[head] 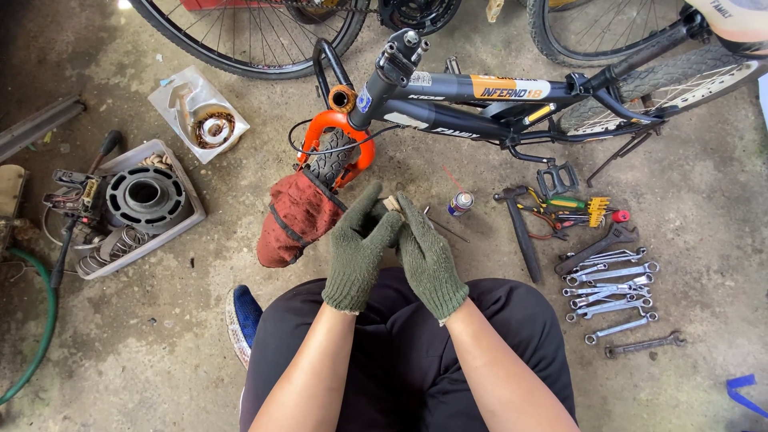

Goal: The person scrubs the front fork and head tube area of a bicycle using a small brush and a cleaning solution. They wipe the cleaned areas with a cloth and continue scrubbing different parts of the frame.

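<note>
Both hands wear green knit gloves and meet above the lap, fingers pointing away from the body toward the bike (pixel 480 100). The left hand (pixel 360 252) and right hand (pixel 428 256) press together at the fingertips, pinching a small pale piece (pixel 391 204) between them. Only its tip shows above the gloves, so its shape and long axis cannot be told.

The bike lies across the top of the view, its frame running left to right, the orange fork (pixel 336 140) nearest the hands. A red cloth bag (pixel 296 212) lies just left of the hands, against the fork's tyre.

Bare concrete (pixel 160 328) opens to the lower left. Right of the hands the floor is crowded: one spray can (pixel 460 203), one hammer (pixel 520 232) with its handle pointing toward the person, one pedal (pixel 558 178), and a row of about eight wrenches (pixel 612 292) lying side by side. At left sits one grey tray (pixel 140 212) of parts, with one clear packet (pixel 198 112) behind it. One blue shoe (pixel 242 316) shows beside the left knee.
</note>
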